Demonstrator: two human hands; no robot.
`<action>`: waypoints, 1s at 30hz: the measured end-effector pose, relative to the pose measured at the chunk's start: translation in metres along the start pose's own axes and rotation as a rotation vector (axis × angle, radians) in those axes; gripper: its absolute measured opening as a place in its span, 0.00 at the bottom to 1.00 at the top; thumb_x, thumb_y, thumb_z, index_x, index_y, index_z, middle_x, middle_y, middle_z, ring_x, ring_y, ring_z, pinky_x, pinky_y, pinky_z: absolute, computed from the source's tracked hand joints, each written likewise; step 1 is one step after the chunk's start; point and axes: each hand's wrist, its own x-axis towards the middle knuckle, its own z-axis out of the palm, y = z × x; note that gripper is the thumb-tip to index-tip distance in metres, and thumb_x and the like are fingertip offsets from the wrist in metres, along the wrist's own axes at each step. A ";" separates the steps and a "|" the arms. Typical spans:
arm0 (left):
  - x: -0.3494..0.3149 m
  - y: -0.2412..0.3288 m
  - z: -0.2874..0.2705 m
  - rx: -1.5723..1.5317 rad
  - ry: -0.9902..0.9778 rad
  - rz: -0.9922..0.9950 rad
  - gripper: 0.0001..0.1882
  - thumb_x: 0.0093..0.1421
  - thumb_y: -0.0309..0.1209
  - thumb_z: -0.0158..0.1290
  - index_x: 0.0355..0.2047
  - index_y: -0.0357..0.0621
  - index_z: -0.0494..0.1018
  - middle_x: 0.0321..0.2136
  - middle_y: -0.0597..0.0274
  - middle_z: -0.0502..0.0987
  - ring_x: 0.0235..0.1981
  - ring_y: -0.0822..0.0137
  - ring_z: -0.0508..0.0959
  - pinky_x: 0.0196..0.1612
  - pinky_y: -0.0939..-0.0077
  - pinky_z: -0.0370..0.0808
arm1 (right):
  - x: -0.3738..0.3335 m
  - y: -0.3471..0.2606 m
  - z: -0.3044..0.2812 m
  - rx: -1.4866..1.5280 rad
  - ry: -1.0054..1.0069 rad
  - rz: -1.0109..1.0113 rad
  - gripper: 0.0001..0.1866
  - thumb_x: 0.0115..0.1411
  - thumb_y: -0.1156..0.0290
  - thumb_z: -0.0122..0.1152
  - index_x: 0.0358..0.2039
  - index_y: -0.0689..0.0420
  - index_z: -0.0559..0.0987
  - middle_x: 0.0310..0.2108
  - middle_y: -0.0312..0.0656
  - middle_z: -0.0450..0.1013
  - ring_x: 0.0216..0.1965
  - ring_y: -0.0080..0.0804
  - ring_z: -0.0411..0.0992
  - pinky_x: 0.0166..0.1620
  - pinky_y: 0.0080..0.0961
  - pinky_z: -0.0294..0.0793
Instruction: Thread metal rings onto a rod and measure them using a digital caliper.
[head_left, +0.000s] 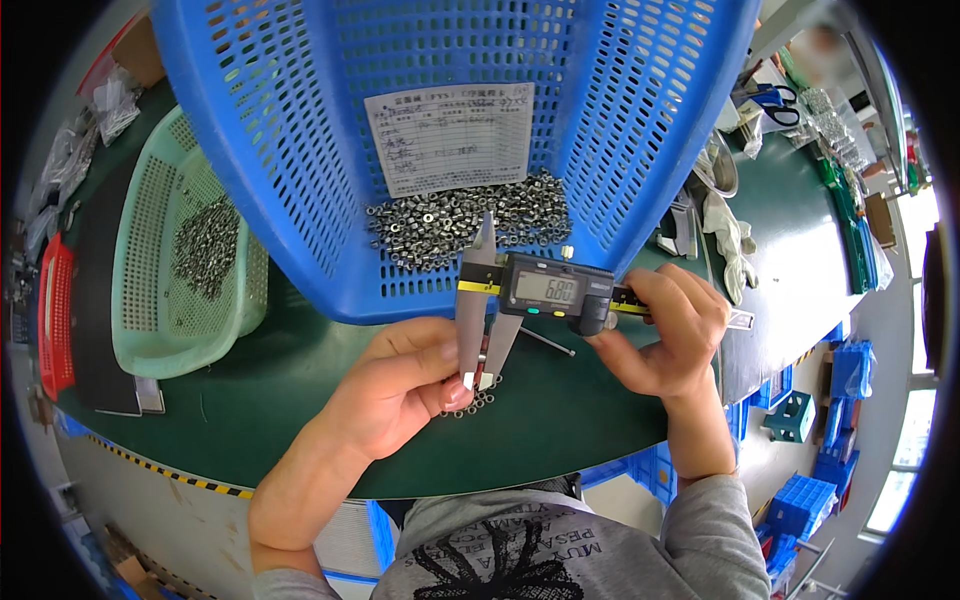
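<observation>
My right hand (685,330) grips the beam of a digital caliper (545,287) at its right end, thumb under the slide by the thumb roller. Its display faces me, and the long jaws point toward me, a narrow gap between them. My left hand (400,385) is closed at the left jaw, thumb and fingertips pressed together near the jaw tips. What these fingers hold is mostly hidden by the jaw; a small bit of shiny metal shows in the gap. Several small metal rings (482,399) lie on the green table just beyond the jaw tips, beside my left fingertips.
A big blue perforated basket (250,190) holds many small metal rings (470,222) and a written paper card (450,140). To the left are a pale green basket (140,310) with metal parts and a red tray (58,315). A thin metal rod (548,342) and a white glove (730,245) lie rightward.
</observation>
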 end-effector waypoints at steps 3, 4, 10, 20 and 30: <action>0.000 0.002 0.006 -0.009 0.047 0.006 0.11 0.56 0.30 0.46 0.34 0.32 0.68 0.25 0.61 0.69 0.23 0.75 0.66 0.26 0.81 0.64 | 0.000 0.001 -0.001 -0.041 0.006 0.019 0.18 0.36 0.57 0.66 0.19 0.57 0.70 0.11 0.34 0.59 0.10 0.28 0.58 0.13 0.21 0.55; -0.002 0.002 0.006 0.126 0.092 0.099 0.11 0.55 0.29 0.47 0.35 0.32 0.67 0.25 0.62 0.69 0.23 0.75 0.66 0.27 0.81 0.64 | 0.000 0.001 -0.001 -0.053 -0.002 0.019 0.18 0.36 0.57 0.66 0.18 0.57 0.70 0.10 0.34 0.59 0.09 0.28 0.58 0.13 0.21 0.54; -0.001 -0.011 0.018 0.607 0.298 0.409 0.11 0.49 0.21 0.54 0.32 0.36 0.65 0.18 0.71 0.65 0.21 0.84 0.63 0.25 0.89 0.62 | -0.002 0.000 0.003 -0.095 0.009 0.000 0.18 0.34 0.56 0.66 0.19 0.56 0.71 0.12 0.33 0.60 0.10 0.28 0.59 0.13 0.22 0.55; -0.003 -0.010 0.015 0.436 0.370 0.304 0.07 0.50 0.21 0.52 0.31 0.36 0.70 0.23 0.70 0.68 0.22 0.83 0.63 0.26 0.89 0.61 | -0.002 -0.003 0.007 -0.101 0.025 -0.083 0.20 0.34 0.64 0.62 0.31 0.59 0.74 0.15 0.33 0.62 0.12 0.26 0.60 0.15 0.20 0.59; -0.002 -0.014 0.011 0.429 0.381 0.398 0.05 0.51 0.22 0.52 0.29 0.37 0.72 0.26 0.67 0.70 0.23 0.82 0.63 0.28 0.87 0.60 | -0.004 -0.001 0.010 -0.124 0.063 -0.061 0.18 0.35 0.60 0.65 0.25 0.57 0.73 0.12 0.33 0.60 0.10 0.26 0.59 0.14 0.20 0.57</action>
